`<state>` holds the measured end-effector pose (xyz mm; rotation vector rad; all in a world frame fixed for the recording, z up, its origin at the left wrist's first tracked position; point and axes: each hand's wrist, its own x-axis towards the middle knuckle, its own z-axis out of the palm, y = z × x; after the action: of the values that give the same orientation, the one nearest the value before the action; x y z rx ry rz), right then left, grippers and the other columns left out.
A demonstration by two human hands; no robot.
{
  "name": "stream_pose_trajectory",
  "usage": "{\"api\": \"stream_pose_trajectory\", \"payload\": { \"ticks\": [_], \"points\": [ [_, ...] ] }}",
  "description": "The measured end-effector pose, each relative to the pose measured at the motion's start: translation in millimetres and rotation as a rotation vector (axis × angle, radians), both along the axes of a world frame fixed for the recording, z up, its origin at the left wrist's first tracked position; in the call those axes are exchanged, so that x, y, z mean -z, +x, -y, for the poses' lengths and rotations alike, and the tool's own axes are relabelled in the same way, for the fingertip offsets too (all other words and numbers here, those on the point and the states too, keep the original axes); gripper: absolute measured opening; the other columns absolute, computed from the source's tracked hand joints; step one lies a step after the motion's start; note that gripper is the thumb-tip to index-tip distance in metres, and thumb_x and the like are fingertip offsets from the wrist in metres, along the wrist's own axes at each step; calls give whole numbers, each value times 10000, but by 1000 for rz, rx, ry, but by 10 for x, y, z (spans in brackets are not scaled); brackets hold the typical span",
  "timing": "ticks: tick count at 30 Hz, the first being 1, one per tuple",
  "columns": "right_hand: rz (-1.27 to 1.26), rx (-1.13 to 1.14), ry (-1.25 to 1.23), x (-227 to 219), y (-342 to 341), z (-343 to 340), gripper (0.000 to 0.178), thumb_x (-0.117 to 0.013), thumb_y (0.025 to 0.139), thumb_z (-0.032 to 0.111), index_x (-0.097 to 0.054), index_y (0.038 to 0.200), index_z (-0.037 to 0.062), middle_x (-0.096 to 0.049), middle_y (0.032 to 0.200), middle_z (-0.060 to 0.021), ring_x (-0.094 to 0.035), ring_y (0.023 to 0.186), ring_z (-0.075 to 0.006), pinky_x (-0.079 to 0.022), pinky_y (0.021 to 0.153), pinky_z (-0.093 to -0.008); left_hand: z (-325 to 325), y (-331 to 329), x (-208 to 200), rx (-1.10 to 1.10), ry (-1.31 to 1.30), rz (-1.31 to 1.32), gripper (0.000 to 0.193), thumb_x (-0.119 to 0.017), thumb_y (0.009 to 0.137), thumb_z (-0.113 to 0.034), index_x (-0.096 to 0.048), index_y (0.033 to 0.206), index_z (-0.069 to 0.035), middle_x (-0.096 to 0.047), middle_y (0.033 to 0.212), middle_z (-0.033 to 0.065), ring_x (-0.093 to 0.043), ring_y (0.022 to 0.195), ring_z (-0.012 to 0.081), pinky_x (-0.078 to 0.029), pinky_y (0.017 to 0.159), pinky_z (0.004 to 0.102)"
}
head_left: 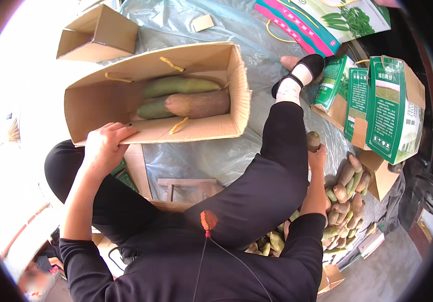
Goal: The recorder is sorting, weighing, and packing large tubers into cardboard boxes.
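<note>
In front of me an open cardboard box [91,108] lies with its opening toward me. Inside are long green radishes [181,86] and a brownish, soil-coated radish [201,104], lying lengthwise. Yellow cord handles [179,125] poke through its walls. My left hand [107,143] grips the box's near rim, fingers over the edge. Out to the right, beside my knee, my right hand [317,157] is closed round a dark, soil-coated radish [313,139]. Only the rounded end of that radish shows; my leg hides part of it and of the hand.
A heap of radishes [344,201] lies at my right. Green printed cartons [385,105] stand behind it, and printed bags [322,25] lie at the far right. A smaller open box [101,35] is at the far left. Plastic sheeting [176,161] covers the ground, with a wooden stool [186,182] near me.
</note>
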<state>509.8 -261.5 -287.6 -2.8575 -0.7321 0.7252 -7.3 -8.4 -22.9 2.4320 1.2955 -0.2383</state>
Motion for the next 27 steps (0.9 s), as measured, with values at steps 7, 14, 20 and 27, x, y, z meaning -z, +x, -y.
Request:
{"api": "stream_pose_trajectory", "payload": {
  "ticks": [7,14,20,27],
  "points": [
    [-124,-18,336,-792,-145,-368,721,-810,534,264,-526,1134,-18,-618,1026,-179,-615,951,-290,-472,853,-366,16,11,10,15,-14,-35,225,-594,749,-82,-679,957,-100,-630,831,78,-609,832,281,-503,740,378],
    [-237,-151,764,-2156,-728,-1133,723,-819,548,165,-508,1177,-9,-604,1070,-145,-588,1010,-216,-471,867,-332,93,-14,-45,-63,-6,44,205,-598,750,-75,-689,933,-82,-638,839,98,-623,841,289,-503,750,374],
    [-299,-641,933,-3319,-1467,-1747,748,-822,561,130,-489,1224,34,-590,1110,-96,-581,1028,-189,-460,894,-327,67,5,-60,-4,-5,2,172,-576,794,-123,-688,922,-96,-651,875,94,-629,849,302,-508,752,385],
    [-163,-1172,598,-3298,-2864,-2597,644,-760,514,305,-582,1065,24,-627,967,-190,-605,930,-348,-502,791,-408,70,-71,20,60,6,-24,152,-599,813,-160,-681,923,-92,-638,863,122,-623,825,329,-505,743,407]
  ]
}}
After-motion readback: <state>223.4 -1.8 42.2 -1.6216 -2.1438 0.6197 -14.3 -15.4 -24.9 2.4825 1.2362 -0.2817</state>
